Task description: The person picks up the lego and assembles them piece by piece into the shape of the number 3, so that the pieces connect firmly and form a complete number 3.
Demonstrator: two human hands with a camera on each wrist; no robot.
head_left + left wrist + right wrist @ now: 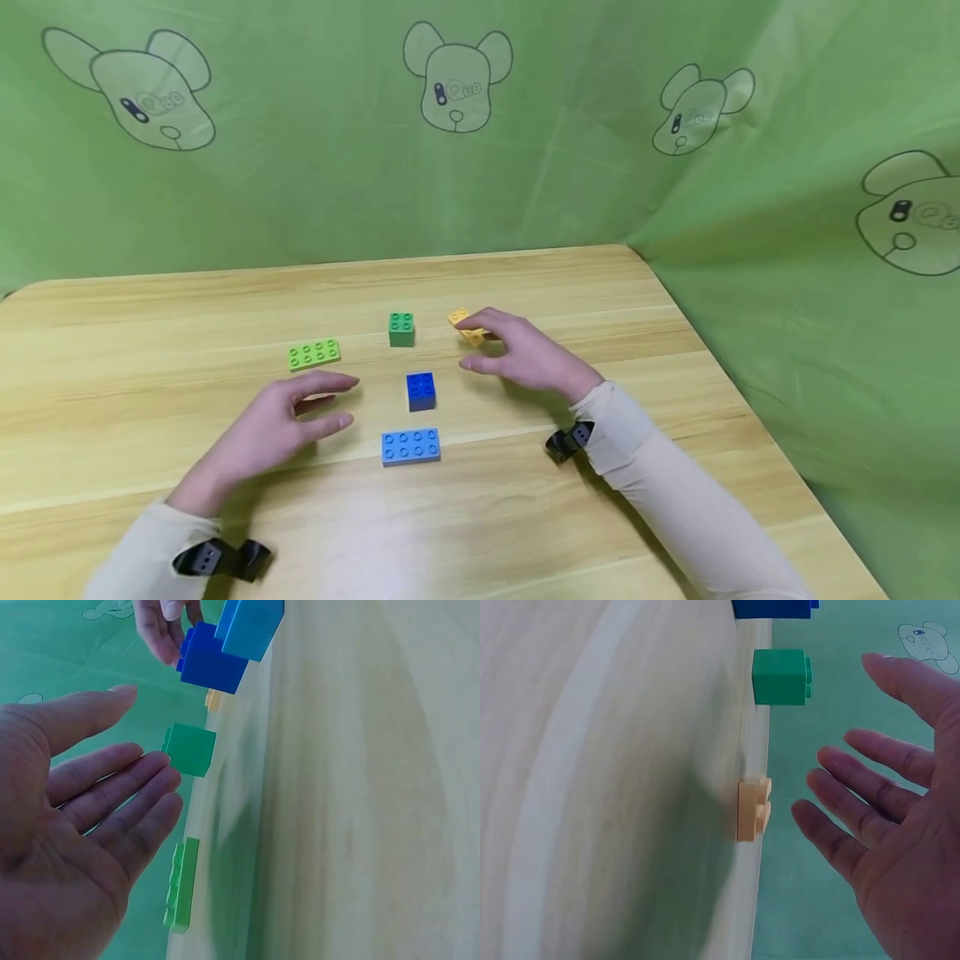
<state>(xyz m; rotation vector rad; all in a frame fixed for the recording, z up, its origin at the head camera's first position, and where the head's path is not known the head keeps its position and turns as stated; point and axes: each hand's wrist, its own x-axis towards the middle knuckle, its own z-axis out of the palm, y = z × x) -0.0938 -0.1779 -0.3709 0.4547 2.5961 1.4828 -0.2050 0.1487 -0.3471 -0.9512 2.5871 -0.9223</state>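
Spread and empty, the right grip (529, 354) hangs above an orange-yellow toy brick (457, 317) at center frame, which too low a pass could knock askew; the left grip (276, 425), also spread, could brush the lime eight-stud brick (314, 355).

Light-blue brick (411, 447), dark-blue brick (422, 392), green brick (401, 331), lime brick (314, 355), orange brick (748, 811): smooth plastic, studded. Counter (510, 517): wood-grained, smooth, soft sheen. Backdrop (322, 183): creased cloth. Sleeves (686, 496): matt cloth. Wrist devices (206, 557): black, plastic-looking.
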